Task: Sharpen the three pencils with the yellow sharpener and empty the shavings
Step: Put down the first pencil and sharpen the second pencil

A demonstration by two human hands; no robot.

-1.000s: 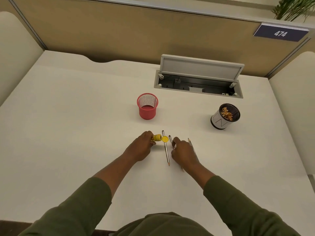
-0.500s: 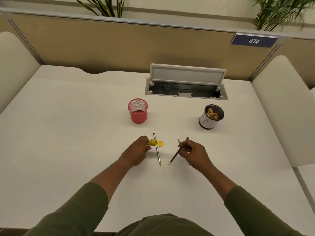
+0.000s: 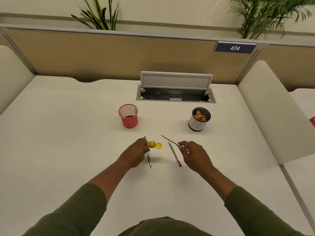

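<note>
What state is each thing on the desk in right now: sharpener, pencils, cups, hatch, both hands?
yellow sharpener: held by left hand, cap flipped open
lifted pencil: pinched in right hand, tip toward sharpener
left pencil: lying flat, partly under left hand
middle pencil: lying flat, untouched
red mesh cup: upright, looks empty
white cup: upright, holds shavings
cable hatch: lid raised

Mesh cup [image 3: 128, 116] far left of shavings cup [image 3: 199, 119]; cable tray [image 3: 175, 96] behind both. Two pencils [image 3: 174, 154] on desk [image 3: 59, 133] between my hands.
</note>
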